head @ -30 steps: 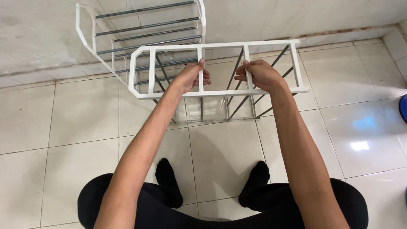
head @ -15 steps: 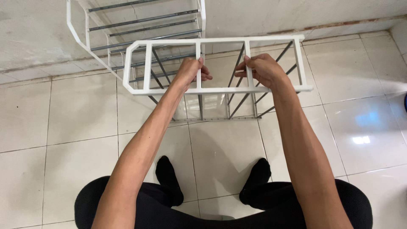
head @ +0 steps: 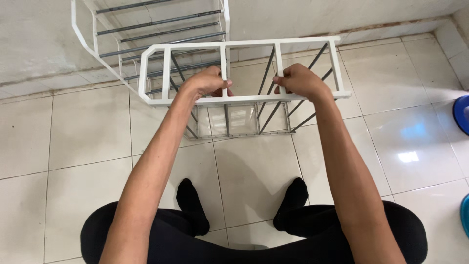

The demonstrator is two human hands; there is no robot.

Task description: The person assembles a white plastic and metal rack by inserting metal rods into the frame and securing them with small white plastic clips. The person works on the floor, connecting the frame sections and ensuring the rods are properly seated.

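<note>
A: Head view, nearest first: black-clad legs [head: 254, 239] and two dark socks [head: 190, 205] on the pale tiled floor [head: 73, 146], both forearms stretching forward from the person.

B: What has changed over the last second?

A: Little in the grip. The white side frame [head: 244, 46] now sits a bit higher and more to the left in view, and the hands have kept their places on it. My reading is that the frame is being steadied or pressed into place, not carried off.

B: And the hands?

A: The left hand [head: 207, 82] is curled shut around the frame's lower rail beside an upright bar. The right hand [head: 300, 80] is closed over the same rail by the next upright, knuckles up. Neither is spread; both clamp the white frame.

B: Where does the frame sit?

A: Held flat above the floor, on top of the grey metal rods [head: 273, 105] that run down to a lower rail on the tiles.

B: Beyond that?

A: A second white rack piece [head: 146, 19] with grey bars leans by the wall [head: 342, 14]. A blue tub [head: 461, 115] shows at the right edge.
</note>
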